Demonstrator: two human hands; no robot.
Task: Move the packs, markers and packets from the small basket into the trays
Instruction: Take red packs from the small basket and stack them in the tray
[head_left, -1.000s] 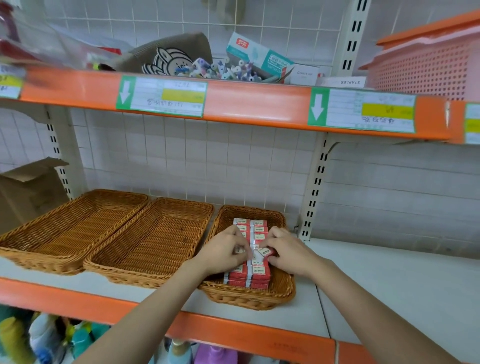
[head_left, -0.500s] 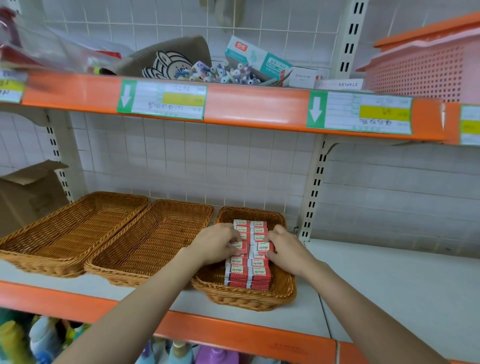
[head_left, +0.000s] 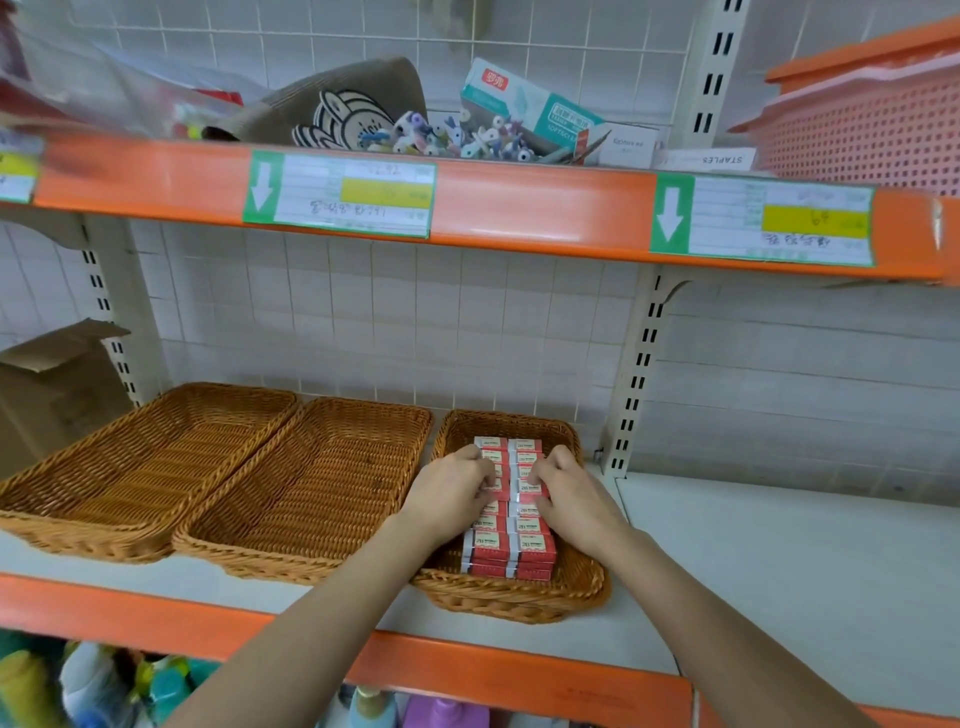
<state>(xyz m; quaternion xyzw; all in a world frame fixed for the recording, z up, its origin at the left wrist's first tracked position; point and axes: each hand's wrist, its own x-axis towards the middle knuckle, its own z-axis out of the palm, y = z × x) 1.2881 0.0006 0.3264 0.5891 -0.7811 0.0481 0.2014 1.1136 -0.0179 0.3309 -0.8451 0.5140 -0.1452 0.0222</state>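
Both hands reach into the small basket (head_left: 519, 592). The left hand (head_left: 451, 493) and right hand (head_left: 570, 496) curl their fingertips onto the red packs (head_left: 511, 545), stacked in two neat rows, seemingly to lift a batch. Left of it, two trays (head_left: 156, 467) hold nothing, ready to receive them. No markers show here.

Shelf setup from my feed

I'm seeing a white shelf (head_left: 779, 571) with an orange front edge, and three wicker trays sit right on it: left tray (head_left: 78, 514), middle tray (head_left: 249, 551), small right tray (head_left: 519, 597).
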